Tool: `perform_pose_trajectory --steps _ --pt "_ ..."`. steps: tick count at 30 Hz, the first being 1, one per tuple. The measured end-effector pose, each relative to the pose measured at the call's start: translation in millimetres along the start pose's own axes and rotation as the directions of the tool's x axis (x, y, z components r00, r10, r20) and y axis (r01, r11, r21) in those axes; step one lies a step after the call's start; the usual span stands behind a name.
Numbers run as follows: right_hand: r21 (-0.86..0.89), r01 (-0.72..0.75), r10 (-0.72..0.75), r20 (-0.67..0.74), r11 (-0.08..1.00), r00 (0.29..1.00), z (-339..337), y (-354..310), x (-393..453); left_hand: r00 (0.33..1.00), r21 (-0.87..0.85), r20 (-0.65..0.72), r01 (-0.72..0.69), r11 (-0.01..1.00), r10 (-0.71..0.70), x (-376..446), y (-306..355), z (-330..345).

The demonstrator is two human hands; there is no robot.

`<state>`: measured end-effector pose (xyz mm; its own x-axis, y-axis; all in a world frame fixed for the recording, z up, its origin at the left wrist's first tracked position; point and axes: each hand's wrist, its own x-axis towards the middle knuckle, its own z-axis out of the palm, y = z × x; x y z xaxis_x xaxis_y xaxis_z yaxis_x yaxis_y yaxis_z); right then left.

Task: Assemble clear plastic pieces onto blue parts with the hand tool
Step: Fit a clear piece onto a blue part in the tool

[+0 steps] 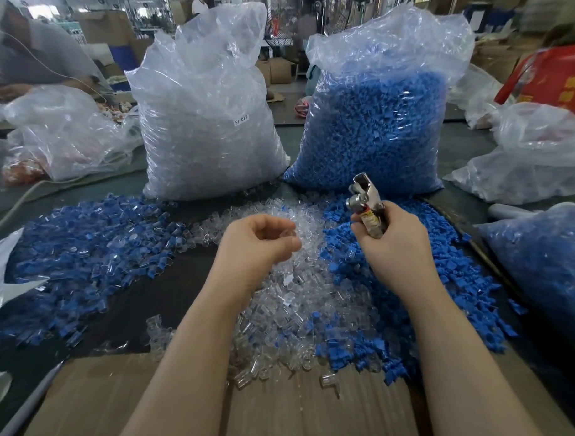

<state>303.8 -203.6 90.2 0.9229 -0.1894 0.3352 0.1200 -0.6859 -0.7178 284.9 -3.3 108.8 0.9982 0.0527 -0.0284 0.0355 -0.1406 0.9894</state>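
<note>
A worker's two bare forearms reach up from the bottom of the frame over a bench heaped with small plastic parts. The right hand (394,246), right of centre, grips a metal hand tool (365,202) by its handles, fingers curled round them, the tool's silver head pointing up and slightly left above the knuckles. The left hand (257,245), at centre, hovers with its fingers curled loosely inward above a pile of clear plastic pieces (299,302); something clear seems to sit at the fingertips, but whether it is pinched or merely behind them cannot be told.

The clear pile runs down the middle of the frame, from between the hands to a sheet of brown cardboard (286,410) at the bottom edge. Just beside it on the right lies a heap of loose blue parts (444,277), touching and partly mixing with the clear ones. At left centre spreads a wider heap of blue parts with clear pieces on them (85,241), separated from the clear pile by a strip of dark table (158,297).

Behind the hands, in the upper half of the frame, stand two tall transparent sacks side by side: the left sack (208,122) full of clear pieces and bearing a small white label, the right sack (374,126) full of blue parts. Another bag of blue parts (555,273) lies at the right edge. Crumpled plastic bags (65,134) sit at upper left, where another person's sleeve (39,53) shows, blurred.
</note>
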Motion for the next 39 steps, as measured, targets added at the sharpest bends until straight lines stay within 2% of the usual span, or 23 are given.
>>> perform_pose_trajectory --steps 7,14,18,24,28,35,39 --pt "0.205 0.011 -0.025 0.066 0.979 0.998 1 -8 -4 1.000 -0.009 -0.001 0.003 1.000 -0.003 -2 1 9" --pt "0.315 0.024 -0.039 0.043 0.949 0.998 2 -9 -4 0.998 -0.097 -0.065 -0.011 0.995 0.005 -1 2 13" --pt "0.330 0.010 -0.030 0.056 0.944 0.998 3 -9 -4 0.998 0.011 -0.061 -0.030 0.999 0.030 -1 1 15" --pt "0.341 0.012 -0.045 0.089 0.940 0.995 4 -12 -6 0.978 0.110 -0.170 -0.101 0.989 0.118 -2 0 16" --pt "0.323 0.018 -0.058 0.114 0.946 0.992 4 -14 -7 0.975 0.032 -0.213 -0.064 0.997 0.069 -2 0 16" --pt "0.352 0.038 -0.091 0.135 0.935 0.987 5 -18 -8 0.990 -0.185 -0.140 -0.004 0.983 -0.023 -2 3 23" --pt "0.350 0.052 -0.105 0.132 0.935 0.986 5 -20 -8 0.992 -0.224 -0.124 -0.009 0.974 -0.020 -3 2 25"
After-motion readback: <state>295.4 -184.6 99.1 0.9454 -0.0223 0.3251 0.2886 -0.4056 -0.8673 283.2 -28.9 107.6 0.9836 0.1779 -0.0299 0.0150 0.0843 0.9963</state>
